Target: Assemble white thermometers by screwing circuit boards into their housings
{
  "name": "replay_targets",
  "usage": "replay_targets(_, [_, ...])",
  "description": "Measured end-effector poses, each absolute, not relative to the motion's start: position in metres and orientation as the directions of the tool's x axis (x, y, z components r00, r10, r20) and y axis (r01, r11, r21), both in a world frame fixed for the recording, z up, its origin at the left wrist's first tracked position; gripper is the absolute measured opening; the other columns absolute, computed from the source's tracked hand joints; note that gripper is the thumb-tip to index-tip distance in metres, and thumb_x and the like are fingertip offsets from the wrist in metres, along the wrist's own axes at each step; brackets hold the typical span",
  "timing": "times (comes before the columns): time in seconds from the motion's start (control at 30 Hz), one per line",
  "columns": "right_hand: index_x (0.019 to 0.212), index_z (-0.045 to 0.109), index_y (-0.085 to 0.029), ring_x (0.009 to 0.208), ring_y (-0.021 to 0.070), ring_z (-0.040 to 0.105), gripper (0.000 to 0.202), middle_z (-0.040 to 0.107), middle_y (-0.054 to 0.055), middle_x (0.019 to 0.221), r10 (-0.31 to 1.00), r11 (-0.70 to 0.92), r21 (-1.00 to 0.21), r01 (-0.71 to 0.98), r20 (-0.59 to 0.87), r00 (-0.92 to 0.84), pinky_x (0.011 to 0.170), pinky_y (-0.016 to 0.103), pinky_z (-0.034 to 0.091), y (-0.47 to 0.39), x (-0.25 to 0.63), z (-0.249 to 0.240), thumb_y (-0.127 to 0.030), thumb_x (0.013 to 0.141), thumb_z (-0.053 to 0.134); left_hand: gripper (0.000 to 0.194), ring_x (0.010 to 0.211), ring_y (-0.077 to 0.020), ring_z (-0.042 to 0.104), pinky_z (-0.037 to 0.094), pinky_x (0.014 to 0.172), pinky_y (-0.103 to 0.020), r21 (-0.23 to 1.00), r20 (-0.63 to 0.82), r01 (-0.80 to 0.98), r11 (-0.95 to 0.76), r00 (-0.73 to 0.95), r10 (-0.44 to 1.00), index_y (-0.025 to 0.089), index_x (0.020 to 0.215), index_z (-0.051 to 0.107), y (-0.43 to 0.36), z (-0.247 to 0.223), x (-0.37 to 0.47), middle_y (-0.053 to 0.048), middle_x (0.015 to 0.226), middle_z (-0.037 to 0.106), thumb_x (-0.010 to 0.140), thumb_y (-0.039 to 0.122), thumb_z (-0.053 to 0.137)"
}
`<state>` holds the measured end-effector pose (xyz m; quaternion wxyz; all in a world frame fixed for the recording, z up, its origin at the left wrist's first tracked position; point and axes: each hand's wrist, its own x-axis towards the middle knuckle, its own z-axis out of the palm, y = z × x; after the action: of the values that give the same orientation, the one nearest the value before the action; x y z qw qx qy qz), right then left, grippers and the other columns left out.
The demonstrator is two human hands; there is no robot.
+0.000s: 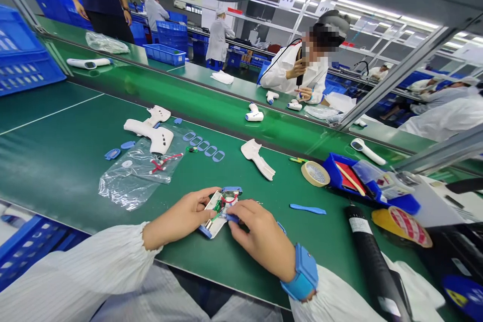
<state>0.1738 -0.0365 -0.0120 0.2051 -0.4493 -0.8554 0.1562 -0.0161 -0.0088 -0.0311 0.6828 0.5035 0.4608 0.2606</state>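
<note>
My left hand (181,219) is closed around the edge of an open white thermometer housing half (219,229), tilted just above the green bench. Inside it show a green circuit board (218,206), red wires and a blue-framed end (232,190). My right hand (260,231), with a blue band at the wrist, reaches in from the right. Its fingers are pinched at a small blue part (232,218) by the housing; its kind is mostly hidden by the fingertips. Beyond the hands lies an empty white housing half (258,158).
White housing pieces (151,131), a plastic bag (128,181), red-wired parts (162,162) and blue oval frames (204,147) lie left and ahead. Rightward are a blue pry tool (307,209), tape roll (315,174), blue tray (339,181) and black electric screwdriver (368,256). A co-worker (294,68) sits across the belt.
</note>
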Motion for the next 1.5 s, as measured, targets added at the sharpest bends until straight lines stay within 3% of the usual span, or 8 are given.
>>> replay_targets(0.33, [0.090,0.062,-0.020,0.080,0.0163,0.060,0.019,0.065,0.004,0.090,0.887,0.451,-0.579,0.680,0.204,-0.414,0.075,0.030,0.052,-0.041,0.173,-0.015,-0.009,0.076,0.055,0.067,0.064,-0.0129,0.051,0.037,0.060,-0.026,0.925,-0.376,0.137,0.353,0.444,0.813,0.014,0.130,0.043,-0.007,-0.029,-0.016,-0.006,0.092,0.059,0.069,0.031,0.065])
replay_targets(0.57, [0.095,0.063,-0.016,0.082,0.0205,0.059,0.022,0.063,0.008,0.089,0.853,0.512,-0.378,0.771,0.121,-0.508,0.074,0.034,0.050,-0.038,0.168,-0.006,-0.007,0.078,0.052,0.061,0.068,-0.0128,0.050,0.038,0.062,-0.025,0.934,-0.358,0.178,0.310,0.491,0.794,0.016,0.128,0.044,-0.001,-0.031,-0.018,-0.004,0.091,0.059,0.072,0.028,0.063])
replay_targets(0.97, [0.090,0.068,-0.019,0.063,0.0116,0.055,0.023,0.061,0.003,0.081,0.881,0.407,-0.606,0.684,0.064,-0.468,0.062,0.025,0.046,-0.029,0.169,-0.002,-0.008,0.075,0.054,0.062,0.063,-0.0119,0.047,0.036,0.059,-0.024,0.922,-0.387,0.169,0.348,0.456,0.802,0.015,0.123,0.046,-0.001,-0.028,-0.018,0.000,0.083,0.053,0.066,0.029,0.065])
replay_targets(1.13, [0.090,0.068,-0.019,0.062,0.0097,0.056,0.021,0.062,0.003,0.083,0.887,0.266,-0.828,0.494,0.010,-0.461,0.061,0.022,0.049,-0.026,0.176,0.009,-0.012,0.072,0.060,0.058,0.062,-0.0127,0.048,0.036,0.056,-0.023,0.941,-0.330,0.236,0.243,0.467,0.821,0.016,0.123,0.048,0.000,-0.031,-0.019,0.001,0.076,0.052,0.069,0.031,0.064])
replay_targets(1.3, [0.090,0.068,-0.020,0.067,0.0108,0.058,0.019,0.063,0.004,0.088,0.932,0.225,-0.863,0.453,0.055,-0.358,0.063,0.022,0.051,-0.032,0.187,0.005,-0.016,0.074,0.060,0.058,0.067,-0.0148,0.054,0.043,0.061,-0.024,0.918,-0.229,0.395,0.041,0.441,0.868,0.020,0.131,0.042,0.003,-0.020,-0.034,-0.002,0.086,0.058,0.079,0.044,0.053])
replay_targets(1.4, [0.092,0.068,-0.020,0.069,0.0116,0.060,0.018,0.064,0.004,0.090,0.953,0.217,-0.873,0.436,0.094,-0.287,0.066,0.024,0.052,-0.038,0.192,0.001,-0.019,0.076,0.060,0.054,0.092,-0.0217,0.057,0.045,0.078,-0.030,0.755,0.021,0.622,-0.206,0.291,0.956,0.020,0.131,0.042,0.023,-0.008,-0.070,-0.008,0.112,0.057,0.083,0.043,0.047])
replay_targets(1.47, [0.094,0.067,-0.021,0.072,0.0123,0.060,0.018,0.064,0.005,0.094,0.962,0.208,-0.884,0.418,0.109,-0.249,0.068,0.024,0.053,-0.042,0.194,-0.001,-0.021,0.077,0.059,0.048,0.104,-0.0277,0.052,0.040,0.088,-0.037,0.418,0.179,0.858,-0.298,0.244,0.953,0.017,0.129,0.044,0.045,-0.001,-0.102,-0.011,0.116,0.056,0.083,0.033,0.044])
replay_targets(1.5, [0.094,0.067,-0.021,0.073,0.0127,0.061,0.018,0.063,0.006,0.095,0.965,0.203,-0.890,0.408,0.110,-0.239,0.068,0.025,0.053,-0.044,0.194,-0.002,-0.022,0.078,0.059,0.048,0.111,-0.0329,0.046,0.035,0.094,-0.044,0.353,0.202,0.896,-0.269,0.208,0.957,0.012,0.127,0.046,0.058,0.001,-0.118,-0.016,0.119,0.054,0.081,0.024,0.045])
